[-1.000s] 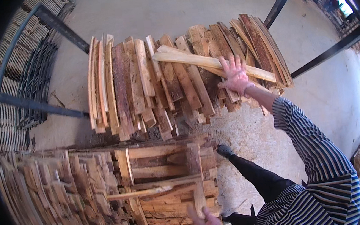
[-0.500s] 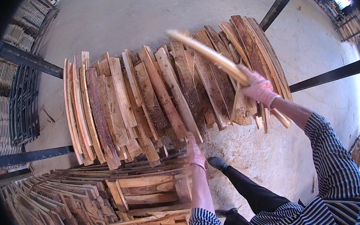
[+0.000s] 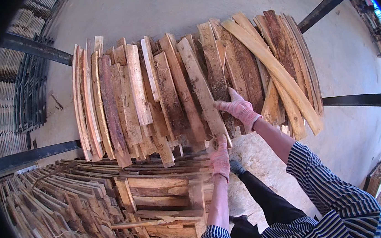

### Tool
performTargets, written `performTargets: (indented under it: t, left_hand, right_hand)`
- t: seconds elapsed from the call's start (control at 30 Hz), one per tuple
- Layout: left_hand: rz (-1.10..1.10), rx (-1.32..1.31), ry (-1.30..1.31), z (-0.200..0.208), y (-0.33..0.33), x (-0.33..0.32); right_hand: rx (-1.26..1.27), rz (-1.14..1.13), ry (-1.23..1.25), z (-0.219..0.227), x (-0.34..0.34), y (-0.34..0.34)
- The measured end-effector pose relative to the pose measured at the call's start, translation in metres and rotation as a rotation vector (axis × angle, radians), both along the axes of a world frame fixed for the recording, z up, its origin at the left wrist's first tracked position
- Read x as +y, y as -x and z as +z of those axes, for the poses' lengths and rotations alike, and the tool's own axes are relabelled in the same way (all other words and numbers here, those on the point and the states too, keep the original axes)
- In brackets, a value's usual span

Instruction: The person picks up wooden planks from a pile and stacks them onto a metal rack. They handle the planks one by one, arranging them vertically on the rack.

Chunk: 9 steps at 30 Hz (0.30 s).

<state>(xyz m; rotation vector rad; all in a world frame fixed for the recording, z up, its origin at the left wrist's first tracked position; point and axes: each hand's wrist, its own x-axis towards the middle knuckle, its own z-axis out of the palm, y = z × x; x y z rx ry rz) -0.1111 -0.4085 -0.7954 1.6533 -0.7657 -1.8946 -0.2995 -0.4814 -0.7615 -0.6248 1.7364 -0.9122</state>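
Note:
Rough, bark-edged wooden boards point(image 3: 140, 85) lie side by side in a wide raised pile in front of me. My left hand point(image 3: 220, 158), in a pink glove, is closed at the near end of a wooden board point(image 3: 198, 79) in the middle; its fingers are partly hidden. Just right of that board, my right hand point(image 3: 240, 108), gloved alike, has thumb and fingers spread, with the thumb near or at the board's edge. Farther right, a pale curved plank point(image 3: 272, 67) rests slantwise across the other boards, out of both hands.
Dark metal bars point(image 3: 362, 101) stick out on both sides of the pile. At the lower left lies a big stack of thin boards point(image 3: 65, 200), beside a pile of wood point(image 3: 166, 199) near my left arm. Concrete floor point(image 3: 143, 11) stretches beyond. Racks of slats point(image 3: 4, 114) stand far left.
My right hand has let go of the pale plank, which now lies across the pile's right side, and has moved left toward the middle board. My left hand has shifted slightly right.

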Motion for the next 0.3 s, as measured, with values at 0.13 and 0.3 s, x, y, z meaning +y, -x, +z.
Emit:
performTargets:
  t: [0.13,0.3]
  left_hand:
    - [-0.245,-0.33,0.38,0.046,0.038,0.018]
    - [-0.409,-0.56,0.692,0.087,0.077,0.015]
  right_hand:
    - [0.413,-0.076,-0.289,0.009,0.001,0.008]
    - [-0.215,-0.009,-0.128,-0.01,0.013,0.014]
